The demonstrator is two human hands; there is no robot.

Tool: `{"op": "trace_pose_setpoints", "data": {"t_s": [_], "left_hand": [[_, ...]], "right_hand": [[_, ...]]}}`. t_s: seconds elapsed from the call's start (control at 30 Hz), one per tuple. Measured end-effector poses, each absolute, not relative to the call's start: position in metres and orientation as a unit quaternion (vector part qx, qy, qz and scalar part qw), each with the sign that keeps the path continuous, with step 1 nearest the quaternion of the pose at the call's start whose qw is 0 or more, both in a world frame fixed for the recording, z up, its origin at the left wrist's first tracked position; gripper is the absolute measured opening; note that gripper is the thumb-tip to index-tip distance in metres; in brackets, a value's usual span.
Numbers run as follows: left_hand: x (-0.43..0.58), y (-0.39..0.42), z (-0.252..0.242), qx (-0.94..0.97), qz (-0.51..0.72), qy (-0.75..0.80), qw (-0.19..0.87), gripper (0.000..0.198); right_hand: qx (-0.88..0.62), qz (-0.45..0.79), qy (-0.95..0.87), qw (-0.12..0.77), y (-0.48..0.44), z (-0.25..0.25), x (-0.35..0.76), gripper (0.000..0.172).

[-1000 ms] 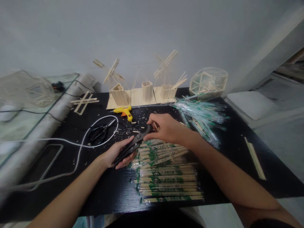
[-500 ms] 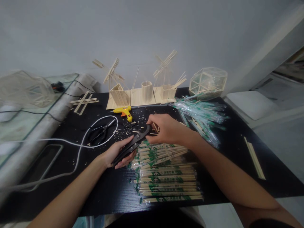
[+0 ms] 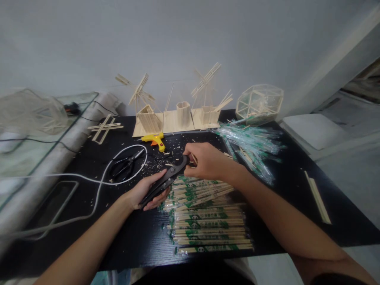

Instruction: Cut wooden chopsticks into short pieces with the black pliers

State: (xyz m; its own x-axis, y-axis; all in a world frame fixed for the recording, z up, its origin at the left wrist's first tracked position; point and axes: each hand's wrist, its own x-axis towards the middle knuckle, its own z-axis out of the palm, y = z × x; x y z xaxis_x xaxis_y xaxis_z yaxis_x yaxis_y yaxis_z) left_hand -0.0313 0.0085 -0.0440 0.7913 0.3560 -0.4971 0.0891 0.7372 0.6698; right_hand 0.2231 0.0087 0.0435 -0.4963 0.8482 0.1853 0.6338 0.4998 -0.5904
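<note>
My left hand [image 3: 151, 192] is closed around the handles of black pruning shears [image 3: 170, 174], whose head points up and to the right. At the shears' tip my right hand [image 3: 208, 161] is closed, pinching a short piece of wooden stick [image 3: 194, 159]; most of that piece is hidden by the fingers. Below both hands lie several wrapped chopsticks [image 3: 208, 224] in clear sleeves with green print. Small wood chips [image 3: 151, 164] are scattered on the black table left of the shears.
A yellow glue gun [image 3: 154, 140] lies beyond the hands, near a white cable [image 3: 102, 178] and another black-handled tool [image 3: 123, 168]. Wooden windmill models [image 3: 148, 118] stand at the back. Empty wrappers [image 3: 252, 138] heap at right; loose sticks [image 3: 317, 198] lie far right.
Both hands stay in nearly the same place on the shears and the stick. The stick piece in the right hand has tilted or shifted slightly; less of it shows.
</note>
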Motion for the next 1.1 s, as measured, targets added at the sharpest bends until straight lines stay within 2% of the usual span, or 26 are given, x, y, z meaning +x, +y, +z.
{"op": "trace_pose_setpoints", "data": {"t_s": [0.17, 0.43, 0.73, 1.1], "left_hand": [[-0.032, 0.01, -0.044, 0.362, 0.071, 0.32, 0.873, 0.077], [-0.033, 0.009, -0.044, 0.363, 0.073, 0.313, 0.874, 0.077], [-0.033, 0.009, -0.045, 0.346, 0.075, 0.321, 0.878, 0.075], [-0.032, 0.009, -0.043, 0.355, 0.072, 0.33, 0.872, 0.077]], "right_hand": [[-0.437, 0.241, -0.836, 0.228, 0.013, 0.042, 0.228, 0.013], [-0.441, 0.317, -0.81, 0.222, 0.015, 0.049, 0.235, 0.025], [-0.438, 0.283, -0.823, 0.224, 0.018, 0.039, 0.23, 0.04], [-0.442, 0.306, -0.816, 0.213, 0.021, 0.041, 0.235, 0.031]]}}
